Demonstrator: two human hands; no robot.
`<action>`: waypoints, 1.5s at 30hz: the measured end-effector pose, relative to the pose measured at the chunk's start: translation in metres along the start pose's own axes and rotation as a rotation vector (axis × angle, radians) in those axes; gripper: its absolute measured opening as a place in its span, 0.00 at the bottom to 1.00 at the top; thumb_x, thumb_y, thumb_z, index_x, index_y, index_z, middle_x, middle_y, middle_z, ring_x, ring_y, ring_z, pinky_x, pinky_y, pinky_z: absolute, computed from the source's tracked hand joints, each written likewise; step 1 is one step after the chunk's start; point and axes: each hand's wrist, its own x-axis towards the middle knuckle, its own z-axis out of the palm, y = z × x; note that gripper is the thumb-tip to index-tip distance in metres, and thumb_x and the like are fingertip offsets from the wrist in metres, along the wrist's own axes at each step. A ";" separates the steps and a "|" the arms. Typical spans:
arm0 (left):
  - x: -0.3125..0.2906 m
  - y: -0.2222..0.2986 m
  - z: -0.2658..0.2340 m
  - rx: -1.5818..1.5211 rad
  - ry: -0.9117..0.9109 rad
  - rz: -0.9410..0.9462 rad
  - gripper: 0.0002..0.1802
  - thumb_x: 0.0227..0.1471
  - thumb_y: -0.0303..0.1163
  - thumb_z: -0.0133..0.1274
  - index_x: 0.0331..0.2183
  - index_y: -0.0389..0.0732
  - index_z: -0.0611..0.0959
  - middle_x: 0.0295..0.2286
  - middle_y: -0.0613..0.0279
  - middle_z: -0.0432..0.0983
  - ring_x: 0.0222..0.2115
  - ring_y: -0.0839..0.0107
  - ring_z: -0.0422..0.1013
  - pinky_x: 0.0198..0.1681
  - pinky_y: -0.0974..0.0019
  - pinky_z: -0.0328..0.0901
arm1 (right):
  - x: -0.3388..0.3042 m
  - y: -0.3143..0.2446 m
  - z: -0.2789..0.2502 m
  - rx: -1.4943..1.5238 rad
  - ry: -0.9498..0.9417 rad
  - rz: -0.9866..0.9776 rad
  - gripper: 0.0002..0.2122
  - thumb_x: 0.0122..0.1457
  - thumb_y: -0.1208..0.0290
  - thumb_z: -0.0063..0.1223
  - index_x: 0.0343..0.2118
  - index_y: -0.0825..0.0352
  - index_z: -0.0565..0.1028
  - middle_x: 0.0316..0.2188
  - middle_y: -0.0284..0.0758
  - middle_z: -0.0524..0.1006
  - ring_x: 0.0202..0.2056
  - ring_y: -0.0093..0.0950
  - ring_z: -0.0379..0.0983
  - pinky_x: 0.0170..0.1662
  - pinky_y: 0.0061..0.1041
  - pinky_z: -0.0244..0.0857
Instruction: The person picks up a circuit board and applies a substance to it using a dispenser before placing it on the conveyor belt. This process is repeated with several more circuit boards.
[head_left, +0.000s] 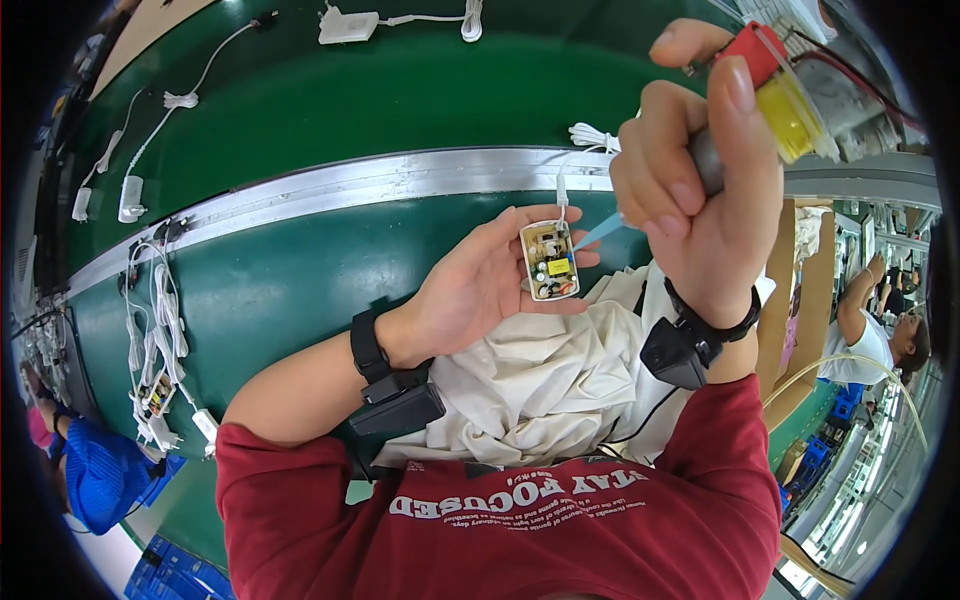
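Note:
On the palm of my left hand [465,275] lies a power adapter half-shell with its circuit board [550,268] facing up; my fingers and thumb curl around its edges. A white cable plug end [562,192] comes out of the shell's top. My right hand [700,170] is wrapped round a glue dispenser [785,118] with red and yellow parts and a grey body. Its blue cone-shaped nozzle [605,232] points down to the board's right edge; I cannot tell whether the tip touches. Both wrists wear black straps with boxes.
A metal rail [400,180] crosses the green bench. Beyond it lie white adapters [348,27] with bundled cables. More cabled adapters [160,310] are at the left. White cloth [550,370] covers my lap. A cardboard box [805,300] stands at right, with a person [868,330] beyond.

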 end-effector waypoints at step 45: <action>0.012 0.017 0.054 0.321 0.251 0.061 0.19 0.63 0.40 0.38 0.51 0.41 0.66 0.43 0.54 0.74 0.42 0.71 0.73 0.27 0.72 0.71 | 0.012 -0.029 -0.030 0.243 -0.128 -0.004 0.09 0.64 0.66 0.42 0.36 0.68 0.65 0.11 0.24 0.57 0.11 0.12 0.49 0.13 0.15 0.44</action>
